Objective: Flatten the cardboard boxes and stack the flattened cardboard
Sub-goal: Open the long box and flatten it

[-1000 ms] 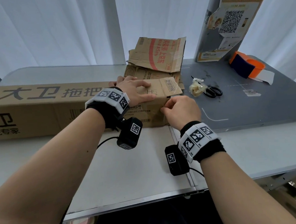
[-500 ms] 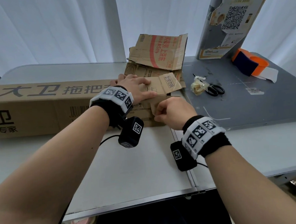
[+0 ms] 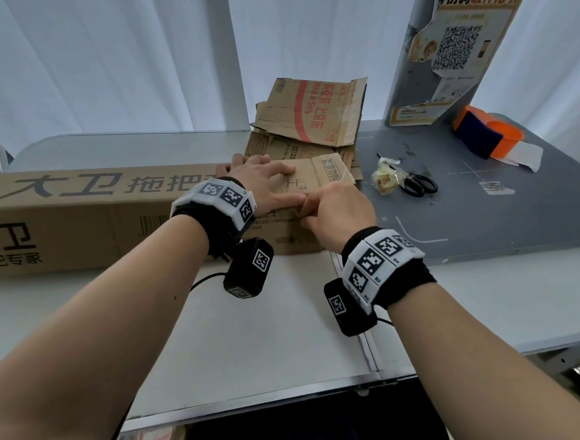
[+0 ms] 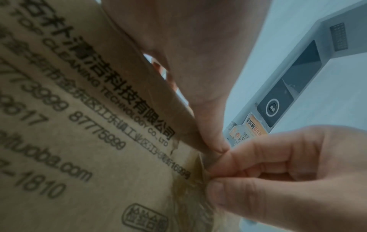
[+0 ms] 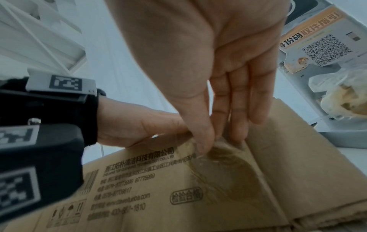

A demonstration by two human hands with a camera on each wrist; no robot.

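Observation:
A long brown mop box (image 3: 75, 214) lies on its side across the white table (image 3: 256, 342). My left hand (image 3: 265, 183) presses flat on the box's top near its right end, thumb along the front edge (image 4: 210, 138). My right hand (image 3: 315, 214) is at that same upper front edge, beside the left thumb. Its thumb and forefinger pinch a strip of clear brownish tape (image 5: 224, 160) stuck on the box's printed front face (image 5: 139, 196). The pinch (image 4: 210, 174) also shows in the left wrist view. Flattened cardboard (image 3: 312, 115) is stacked behind the box's right end.
On the grey mat to the right lie black scissors (image 3: 420, 185), a crumpled wad of tape (image 3: 385, 178) and an orange tape dispenser (image 3: 485, 134). A grey pillar with a QR poster (image 3: 454, 43) stands at the back right. The table's front edge (image 3: 253, 397) is near me.
My right hand has slid left and up along the box's front edge until it meets my left thumb, and now pinches the tape. The left hand stays pressed on the top.

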